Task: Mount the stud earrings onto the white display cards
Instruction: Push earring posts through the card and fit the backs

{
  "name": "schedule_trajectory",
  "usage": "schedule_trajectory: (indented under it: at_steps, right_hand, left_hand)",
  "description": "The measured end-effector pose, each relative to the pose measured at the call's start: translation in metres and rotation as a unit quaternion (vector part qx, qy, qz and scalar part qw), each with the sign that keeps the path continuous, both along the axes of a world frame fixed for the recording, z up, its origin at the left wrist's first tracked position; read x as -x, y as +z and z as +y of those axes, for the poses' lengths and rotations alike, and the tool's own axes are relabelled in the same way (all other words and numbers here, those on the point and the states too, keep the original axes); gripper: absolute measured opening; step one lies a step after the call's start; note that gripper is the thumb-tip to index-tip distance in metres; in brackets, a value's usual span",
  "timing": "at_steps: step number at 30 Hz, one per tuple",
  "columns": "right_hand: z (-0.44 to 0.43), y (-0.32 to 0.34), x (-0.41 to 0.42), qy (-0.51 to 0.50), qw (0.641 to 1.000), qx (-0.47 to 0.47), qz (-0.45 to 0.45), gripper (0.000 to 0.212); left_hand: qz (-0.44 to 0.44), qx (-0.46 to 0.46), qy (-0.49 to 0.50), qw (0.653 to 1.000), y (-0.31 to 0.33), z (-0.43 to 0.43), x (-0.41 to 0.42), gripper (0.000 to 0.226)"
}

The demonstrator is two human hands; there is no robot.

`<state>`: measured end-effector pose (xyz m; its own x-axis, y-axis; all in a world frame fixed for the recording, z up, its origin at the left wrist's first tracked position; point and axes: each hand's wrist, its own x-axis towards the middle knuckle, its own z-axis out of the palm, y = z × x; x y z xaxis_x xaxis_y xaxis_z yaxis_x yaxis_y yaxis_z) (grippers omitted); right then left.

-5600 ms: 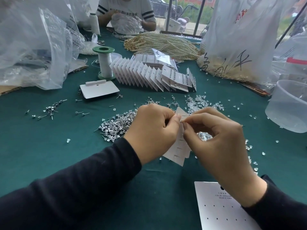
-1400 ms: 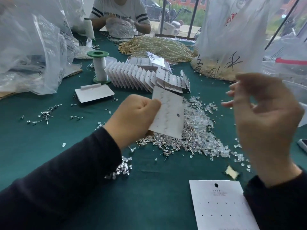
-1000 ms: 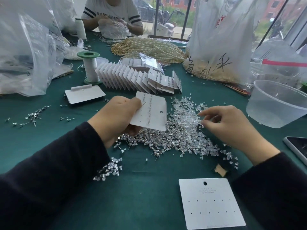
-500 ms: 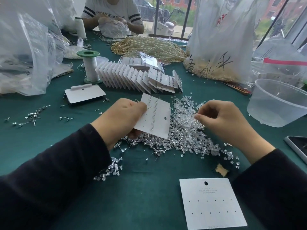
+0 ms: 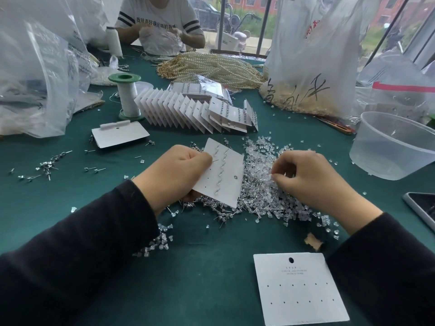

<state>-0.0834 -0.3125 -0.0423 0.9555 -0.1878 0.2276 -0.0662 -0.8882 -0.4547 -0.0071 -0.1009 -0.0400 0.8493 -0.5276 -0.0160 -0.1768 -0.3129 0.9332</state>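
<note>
My left hand (image 5: 175,170) grips a white display card (image 5: 223,177) by its left edge, back side up, with several stud posts and clear backs showing in rows. My right hand (image 5: 308,177) has its fingers curled over the pile of silver stud earrings and clear backs (image 5: 263,196), its fingertips pinched together down in the pile; what they pinch is too small to tell. A blank white card (image 5: 299,288) with small holes lies flat on the green table near my right sleeve.
A fanned row of finished cards (image 5: 195,109) stands behind the pile. A green-capped spool (image 5: 127,95), a flat card stack (image 5: 120,135), loose studs (image 5: 47,165) at left, a clear plastic tub (image 5: 395,144) at right, a phone edge (image 5: 421,208), plastic bags, pearl strands (image 5: 211,67). A person sits opposite.
My right hand came down from mid-air to the pile and curled its fingers into it. My left hand tilted the card slightly and kept hold of it.
</note>
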Motion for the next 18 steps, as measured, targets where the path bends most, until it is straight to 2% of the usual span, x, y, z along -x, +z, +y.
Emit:
schedule_trajectory:
  at_steps: [6, 14, 18]
  right_hand:
    - [-0.005, 0.010, 0.003, -0.026, 0.996, -0.074, -0.051, 0.008]
    - [0.001, 0.012, 0.007, -0.020, 0.992, -0.120, -0.032, 0.009]
    - [0.008, 0.015, 0.009, -0.033, 0.982, -0.162, -0.087, 0.005]
  left_hand:
    - [-0.001, -0.009, -0.009, 1.000, 0.000, 0.000, 0.002, 0.037]
    - [0.003, 0.002, -0.020, 1.000, -0.001, -0.001, 0.002, 0.036]
    - [0.006, 0.003, -0.030, 1.000, -0.004, 0.000, 0.001, 0.036]
